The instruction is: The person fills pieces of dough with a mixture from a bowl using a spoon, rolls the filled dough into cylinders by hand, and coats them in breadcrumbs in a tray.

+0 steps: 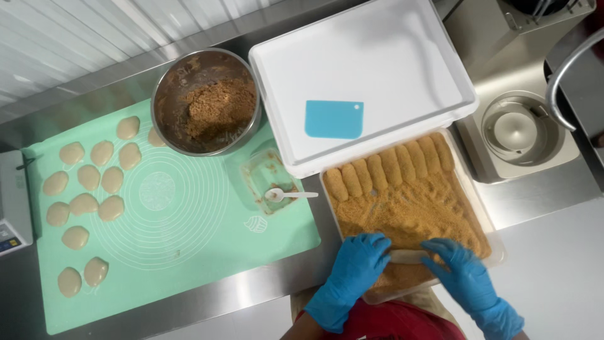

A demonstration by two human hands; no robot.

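Observation:
Both my hands wear blue gloves and rest in a clear tray of brown crumbs. Between them lies a pale dough roll, half covered in crumbs. My left hand touches its left end and my right hand its right end, fingers curved over it. A row of several crumb-coated rolls lines the tray's far side.
A mint silicone mat holds several pale dough pieces, a metal bowl of brown filling and a small plastic tub with a white spoon. A white tray holds a blue scraper. A scale sits left, a sink right.

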